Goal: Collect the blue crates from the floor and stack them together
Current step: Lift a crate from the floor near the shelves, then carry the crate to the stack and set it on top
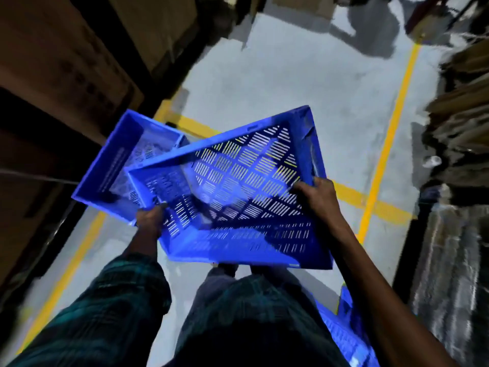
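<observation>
We saw the fingers (pixel 304 188) of the right hand (pixel 321 197) hooked over the right rim of a large blue slotted plastic crate (pixel 238 192), curled tight onto its edge, with the thumb side lying along the outer wall. The fingers (pixel 154 207) of the left hand (pixel 149 221) were closed round the near left corner of the same crate, gripping the rim from outside. Between the two hands the crate hung tilted, clear of the floor, its open side turned toward us so that the slotted bottom showed light through it.

Behind its far left corner lay a second blue plastic crate (pixel 119 160), partly overlapped by the held one; whether the two touched, or whether the second one rested on the floor, we could not tell. At the near right, beside the right forearm, a third patch of blue slotted plastic (pixel 344 329) showed low in the scene, mostly hidden.

Dark checked sleeves (pixel 116 300) covered the left arm. Below everything spread a grey concrete floor (pixel 277 83) marked with yellow painted lines (pixel 391 133). Brown cardboard boxes (pixel 66 49) stood along the left, and stacked flattened cardboard (pixel 460 128) lay on the right.
</observation>
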`<act>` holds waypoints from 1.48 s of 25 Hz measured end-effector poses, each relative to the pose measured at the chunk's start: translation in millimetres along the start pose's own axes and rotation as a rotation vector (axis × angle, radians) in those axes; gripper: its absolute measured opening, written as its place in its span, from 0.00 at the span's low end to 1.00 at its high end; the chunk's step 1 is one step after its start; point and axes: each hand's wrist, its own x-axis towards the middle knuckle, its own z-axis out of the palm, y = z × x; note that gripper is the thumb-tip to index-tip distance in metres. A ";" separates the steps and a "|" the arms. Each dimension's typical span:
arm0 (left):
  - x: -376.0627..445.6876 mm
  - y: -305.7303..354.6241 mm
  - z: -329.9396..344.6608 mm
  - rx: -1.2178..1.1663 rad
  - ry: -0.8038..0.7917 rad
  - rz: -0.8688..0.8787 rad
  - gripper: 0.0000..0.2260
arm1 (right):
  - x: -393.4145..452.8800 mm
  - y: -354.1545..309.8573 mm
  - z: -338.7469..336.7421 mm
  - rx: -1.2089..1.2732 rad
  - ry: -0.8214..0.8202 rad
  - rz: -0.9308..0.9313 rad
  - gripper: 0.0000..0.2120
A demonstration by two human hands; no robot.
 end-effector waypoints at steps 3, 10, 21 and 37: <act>-11.3 -19.9 -80.7 -0.074 0.116 -0.068 0.14 | -25.6 -7.4 56.1 -0.073 -0.026 -0.098 0.11; 54.3 -112.5 -192.2 -0.328 0.308 -0.167 0.28 | -24.8 -19.8 148.2 -0.341 -0.085 -0.281 0.13; -12.4 -87.4 -205.9 -0.518 0.424 -0.281 0.23 | 62.9 -69.2 232.1 -0.588 -0.277 -0.441 0.22; 52.9 38.2 -178.5 -0.770 0.623 -0.275 0.21 | 193.0 -211.5 385.8 -0.684 -0.513 -0.371 0.17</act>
